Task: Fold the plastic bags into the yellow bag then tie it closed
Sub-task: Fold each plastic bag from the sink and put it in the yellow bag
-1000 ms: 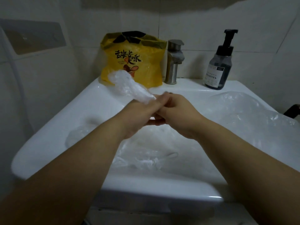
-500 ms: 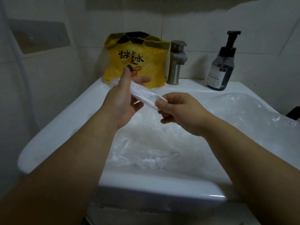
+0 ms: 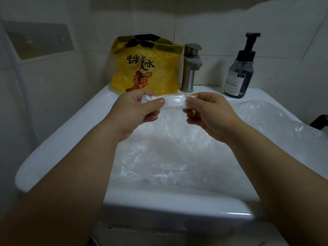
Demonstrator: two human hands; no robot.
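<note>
A clear plastic bag folded into a narrow strip (image 3: 174,102) stretches level between my hands above the sink. My left hand (image 3: 137,110) pinches its left end between thumb and fingers. My right hand (image 3: 206,111) pinches the right end. The yellow bag (image 3: 145,65) with black handles and printed characters stands upright at the back of the sink, just beyond my hands, its top open. Several loose clear plastic bags (image 3: 170,157) fill the basin below.
The white sink (image 3: 58,137) has a steel faucet (image 3: 190,67) right of the yellow bag. A dark soap pump bottle (image 3: 239,73) stands at the back right. More clear plastic (image 3: 276,119) lies over the sink's right rim. Tiled walls close in behind and left.
The strip pointed up-left toward the yellow bag a second ago, with my hands close together. My hands have since spread apart and the strip now lies level between them.
</note>
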